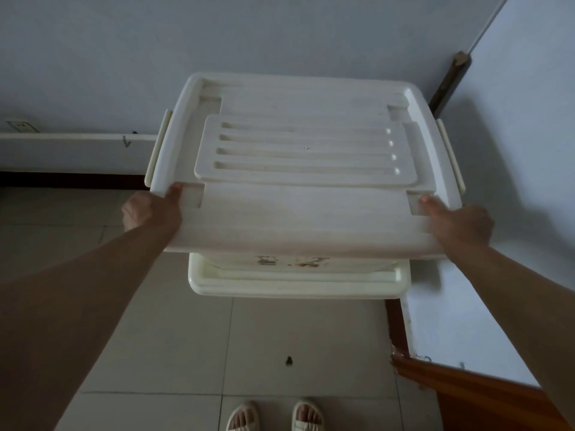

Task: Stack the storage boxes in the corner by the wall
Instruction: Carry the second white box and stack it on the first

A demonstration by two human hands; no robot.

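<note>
A: Where were we with the stacking?

B: We had the top box (306,169) held at its two near corners, over the lower box (297,279), which stood on the floor (174,331) in the corner where the back wall (217,42) meets the side wall (513,144). Only the lower lid's near edge showed under it. Whether the top box already rested on that lid we could not tell.

A: And our grip?

B: Our left hand (152,209) clasped the near left corner, thumb on the lid, fingers curled under and out of sight. Our right hand (460,223) did likewise at the near right corner.

A: So the next move?

B: In our judgement, square the top box over the lower lid and seat it, then let go. It overhung on both sides, so it needed centring.

A: Anything in the way?

B: The side wall lay just beside the right latch (448,154), leaving little room for our right hand. A pipe (77,137) ran along the back wall, well clear. A brown door (485,399) stood near right, and our sandals (273,416) were well back from the boxes.
</note>
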